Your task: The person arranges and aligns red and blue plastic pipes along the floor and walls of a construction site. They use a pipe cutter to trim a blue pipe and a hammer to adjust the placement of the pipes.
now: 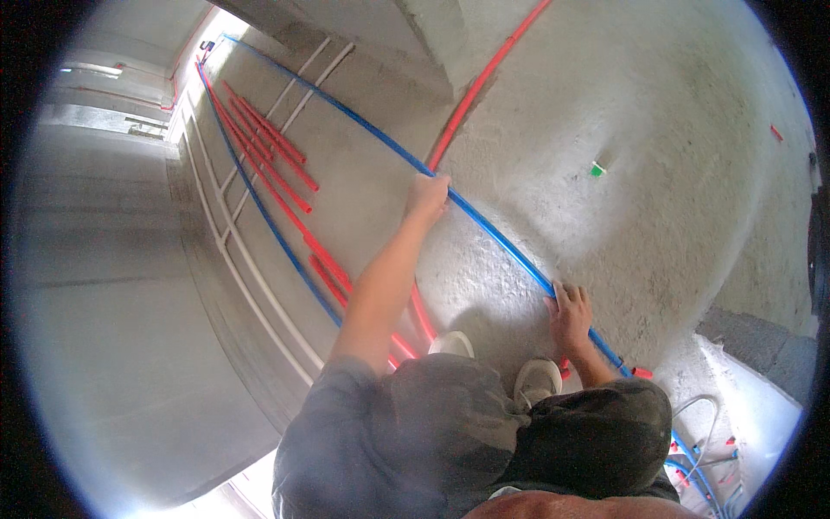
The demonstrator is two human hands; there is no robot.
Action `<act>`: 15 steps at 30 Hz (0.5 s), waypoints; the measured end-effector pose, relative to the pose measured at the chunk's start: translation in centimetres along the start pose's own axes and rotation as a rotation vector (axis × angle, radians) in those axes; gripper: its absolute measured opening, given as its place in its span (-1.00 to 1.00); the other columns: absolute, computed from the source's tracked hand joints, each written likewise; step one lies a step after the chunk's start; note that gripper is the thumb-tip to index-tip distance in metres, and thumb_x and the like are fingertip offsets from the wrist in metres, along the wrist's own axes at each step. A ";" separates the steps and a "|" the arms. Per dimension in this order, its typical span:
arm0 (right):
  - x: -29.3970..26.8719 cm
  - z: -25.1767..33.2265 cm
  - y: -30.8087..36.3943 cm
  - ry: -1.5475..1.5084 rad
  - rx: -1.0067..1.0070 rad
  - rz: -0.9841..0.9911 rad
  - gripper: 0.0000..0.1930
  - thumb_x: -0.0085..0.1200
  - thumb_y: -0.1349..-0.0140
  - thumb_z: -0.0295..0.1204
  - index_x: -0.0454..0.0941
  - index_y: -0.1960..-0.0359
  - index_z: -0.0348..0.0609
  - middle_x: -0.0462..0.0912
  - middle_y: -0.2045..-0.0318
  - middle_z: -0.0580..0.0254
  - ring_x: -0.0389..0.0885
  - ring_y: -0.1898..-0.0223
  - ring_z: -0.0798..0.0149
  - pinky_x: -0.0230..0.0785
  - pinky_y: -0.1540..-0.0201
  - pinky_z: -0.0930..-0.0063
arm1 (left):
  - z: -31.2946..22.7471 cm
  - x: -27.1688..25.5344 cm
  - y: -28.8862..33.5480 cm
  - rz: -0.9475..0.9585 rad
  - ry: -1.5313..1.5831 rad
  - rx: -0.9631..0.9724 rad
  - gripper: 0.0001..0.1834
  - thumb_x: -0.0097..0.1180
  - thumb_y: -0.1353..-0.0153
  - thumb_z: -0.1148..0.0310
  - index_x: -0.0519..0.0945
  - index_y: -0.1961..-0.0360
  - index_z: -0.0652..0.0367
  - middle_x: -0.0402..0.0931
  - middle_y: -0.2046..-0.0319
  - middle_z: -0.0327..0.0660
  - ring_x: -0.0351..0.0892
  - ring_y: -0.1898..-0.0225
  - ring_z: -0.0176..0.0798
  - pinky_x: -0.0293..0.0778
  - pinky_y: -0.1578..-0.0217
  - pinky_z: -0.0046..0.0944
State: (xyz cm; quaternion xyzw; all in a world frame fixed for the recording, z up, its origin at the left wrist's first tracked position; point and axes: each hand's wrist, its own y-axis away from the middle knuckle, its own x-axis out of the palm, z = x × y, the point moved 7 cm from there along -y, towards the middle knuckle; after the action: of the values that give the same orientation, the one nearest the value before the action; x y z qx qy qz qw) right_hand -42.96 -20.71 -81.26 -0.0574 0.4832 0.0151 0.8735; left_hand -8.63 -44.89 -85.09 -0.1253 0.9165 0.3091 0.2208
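A long, straight blue pipe [501,238] runs slantwise from the far left to the near right. My left hand [426,195] is wrapped around it where it crosses above a red pipe [484,78]. Nearer to me, beside my right knee, my right hand [571,316] is closed on the same pipe, its fingers curled over the top. I am crouching, with my two light shoes [538,381] below and between the hands. The pipe's near end passes behind my right forearm and knee; its far end shows small near the bright opening.
Several loose red pipes [268,138] and another blue pipe [281,233] lie on the concrete floor to the left. White pipes [259,298] run along the wall. A green piece [597,169] stands on the right. Fittings and a blue coil [692,458] lie near right, by a white board [752,398].
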 end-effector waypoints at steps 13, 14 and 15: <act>-1.4 -0.4 0.8 -0.005 0.171 0.138 -0.42 0.25 -0.16 -0.33 0.45 -0.25 -0.09 0.53 -0.12 0.09 0.45 -0.15 -0.04 0.30 -0.20 0.08 | 4.2 -4.3 -2.6 -0.195 -0.208 0.234 -0.60 0.24 -0.31 0.13 0.52 0.11 0.30 0.56 0.33 -0.02 0.63 0.48 -0.10 0.56 0.52 -0.17; -2.1 -1.2 1.4 0.012 0.192 0.121 -0.44 0.25 -0.16 -0.33 0.46 -0.23 -0.09 0.54 -0.10 0.10 0.46 -0.14 -0.03 0.31 -0.18 0.08 | 2.4 -2.8 -0.1 -0.217 -0.359 0.405 -0.60 0.27 -0.26 0.18 0.53 0.07 0.28 0.55 0.21 0.01 0.60 0.30 -0.04 0.51 0.31 -0.11; -2.8 -2.2 2.3 0.036 0.242 0.089 -0.45 0.26 -0.15 -0.33 0.48 -0.21 -0.09 0.55 -0.09 0.11 0.47 -0.12 -0.03 0.31 -0.17 0.08 | -1.3 -0.5 3.4 -0.211 -0.506 0.604 -0.59 0.30 -0.20 0.23 0.55 0.03 0.26 0.54 0.10 0.03 0.56 0.12 0.02 0.47 0.10 -0.06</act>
State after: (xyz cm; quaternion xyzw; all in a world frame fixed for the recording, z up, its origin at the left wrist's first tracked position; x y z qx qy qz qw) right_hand -46.49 -18.57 -80.27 0.0694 0.4991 -0.0056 0.8638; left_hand -9.86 -43.01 -82.16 -0.0684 0.8650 0.0229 0.4966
